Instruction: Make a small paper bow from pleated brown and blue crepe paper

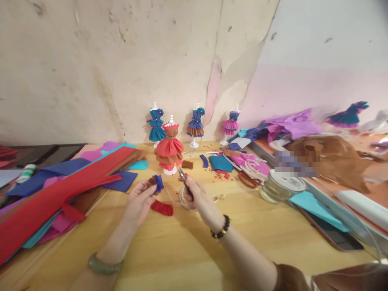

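My left hand (142,198) pinches a small pleated piece of blue and brown cloth (158,184) between thumb and fingers. My right hand (198,196) is closed round a dark-handled tool (187,186) with a short metal tip; its exact kind is unclear. The tip points up and away, to the right of the blue and brown cloth and apart from it. Below my left fingers lies a pleated red strip (163,207) on the wooden table (182,250). Just beyond my hands stands a small dress form in a red and brown dress (169,145).
Three more dressed miniature forms stand along the wall, including a teal one (156,125). Long cloth strips, a red one (69,194) on top, cover the left side. At right are orange-handled scissors (249,180), a clear jar (281,186) and a phone (330,232).
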Demonstrator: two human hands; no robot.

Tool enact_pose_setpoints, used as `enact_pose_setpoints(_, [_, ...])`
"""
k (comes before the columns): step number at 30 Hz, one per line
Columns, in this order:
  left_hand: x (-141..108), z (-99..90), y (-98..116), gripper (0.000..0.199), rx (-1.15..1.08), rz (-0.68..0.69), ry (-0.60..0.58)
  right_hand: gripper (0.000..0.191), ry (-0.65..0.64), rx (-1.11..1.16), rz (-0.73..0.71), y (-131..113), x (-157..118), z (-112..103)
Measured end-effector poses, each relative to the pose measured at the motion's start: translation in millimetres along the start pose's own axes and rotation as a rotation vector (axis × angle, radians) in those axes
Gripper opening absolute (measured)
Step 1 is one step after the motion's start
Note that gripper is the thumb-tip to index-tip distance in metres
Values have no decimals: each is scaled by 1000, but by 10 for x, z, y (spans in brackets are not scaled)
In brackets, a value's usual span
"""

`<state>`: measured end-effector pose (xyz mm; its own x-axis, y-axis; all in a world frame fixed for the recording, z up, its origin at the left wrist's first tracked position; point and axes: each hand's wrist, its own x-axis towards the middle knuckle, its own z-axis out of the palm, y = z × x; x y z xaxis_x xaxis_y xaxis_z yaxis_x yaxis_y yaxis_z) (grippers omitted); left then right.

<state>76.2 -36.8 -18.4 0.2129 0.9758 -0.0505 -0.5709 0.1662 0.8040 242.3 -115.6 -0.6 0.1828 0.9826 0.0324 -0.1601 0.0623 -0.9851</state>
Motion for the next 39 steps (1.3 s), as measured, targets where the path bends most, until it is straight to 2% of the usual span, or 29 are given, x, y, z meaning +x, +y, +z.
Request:
enact_pose_setpoints(2, [13, -2, 8, 27, -43, -6, 14, 49, 109, -306, -66, -22, 70, -265])
enact_pose_setpoints(3, [14, 0, 14, 25, -59, -10, 16, 45, 168, -532, -103, -25, 99, -411])
enact_pose_setpoints(5, [7, 11, 26, 23, -74, -28, 9, 39, 237, -1095, -36, -9, 130, -699])
enact_pose_setpoints(8, [-20, 34, 35, 20, -96, -60, -12, 33, 303, -1327, 66, 67, 103, -1037])
enact_pose_setpoints(10, [-42, 42, 30, 17, -120, -76, -18, 31, 330, -1432, 108, 130, 58, -1164])
enact_pose_setpoints(13, [-63, 35, 11, 17, -152, -104, -36, 25, 332, -1551, 93, 187, 12, -1205])
enact_pose_setpoints(15, [-74, 22, -4, 18, -166, -111, -60, 23, 351, -1637, -25, 179, 16, -1128])
enact_pose_setpoints(17, [-89, 12, -14, 18, -174, -122, -86, 25, 316, -1589, -244, 135, 42, -963])
enact_pose_setpoints(19, [-113, 6, -21, 19, -169, -150, -127, 26, 175, -1336, -429, 71, 77, -720])
enact_pose_setpoints(20, [-126, 4, -22, 20, -160, -168, -153, 26, 79, -1163, -459, 39, 94, -583])
enact_pose_setpoints(22, [-150, 1, -26, 23, -126, -203, -216, 27, -100, -876, -394, -13, 121, -317])
enact_pose_setpoints(25, [-177, 0, -34, 27, -58, -253, -292, 28, -263, -548, -213, -39, 134, -46])
enact_pose_setpoints(27, [-186, 1, -44, 28, -19, -279, -301, 30, -274, -416, -141, -20, 129, 16])
enact_pose_setpoints(30, [-183, -9, -75, 31, 25, -310, -297, 27, -178, -358, -172, 32, 115, -8])
enact_pose_setpoints(34, [-161, -53, -135, 32, 98, -348, -358, 21, -130, -451, -257, 74, 106, -76])
enact_pose_setpoints(37, [-158, -65, -154, 32, 152, -355, -370, 20, -109, -521, -230, 86, 111, -114])
enact_pose_setpoints(39, [-166, -54, -146, 34, 181, -355, -358, 26, -106, -477, -206, 95, 119, -142])
